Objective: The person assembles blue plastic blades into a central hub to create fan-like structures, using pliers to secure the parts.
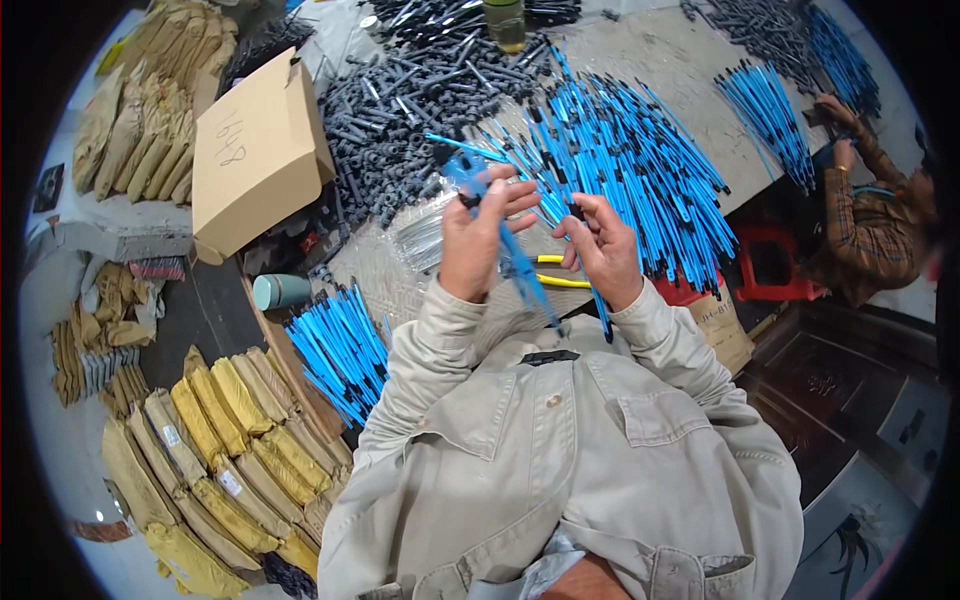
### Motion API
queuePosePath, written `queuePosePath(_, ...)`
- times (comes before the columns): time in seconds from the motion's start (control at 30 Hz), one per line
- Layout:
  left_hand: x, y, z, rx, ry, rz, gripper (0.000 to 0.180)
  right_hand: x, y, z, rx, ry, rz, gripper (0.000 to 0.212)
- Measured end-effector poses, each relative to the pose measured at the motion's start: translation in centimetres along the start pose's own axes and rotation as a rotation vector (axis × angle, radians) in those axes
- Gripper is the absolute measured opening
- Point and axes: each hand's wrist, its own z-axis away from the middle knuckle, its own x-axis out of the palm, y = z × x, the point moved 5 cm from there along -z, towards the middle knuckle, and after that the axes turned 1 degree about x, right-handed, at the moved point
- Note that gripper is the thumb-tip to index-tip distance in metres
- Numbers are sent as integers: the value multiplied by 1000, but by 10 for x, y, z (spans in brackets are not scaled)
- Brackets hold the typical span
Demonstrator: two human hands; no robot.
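Observation:
My left hand has its fingers loosely stretched, with a long thin blue strip with black fittings between thumb and fingers. That strip is smeared by motion and slants down toward my jacket. In my right hand, the fingers pinch another blue strip, which has a black fitting near its top. Between and below the hands lie yellow handles of a tool whose head is hidden. Just beyond my right hand spreads a big heap of blue strips.
Dark grey plastic parts are piled at the back, beside a cardboard box. A teal cup and a blue bundle lie left. Wrapped yellow packages fill the lower left. A co-worker handles parts near a red stool.

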Motion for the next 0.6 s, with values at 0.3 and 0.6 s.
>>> queuePosePath(0.3,6,7,-2,228,-33,18,24,18,-31,-1,-275,-51,380,20)
queuePosePath(0.6,2,18,11,171,28,44,17,7,-18,-10,-34,-184,87,18)
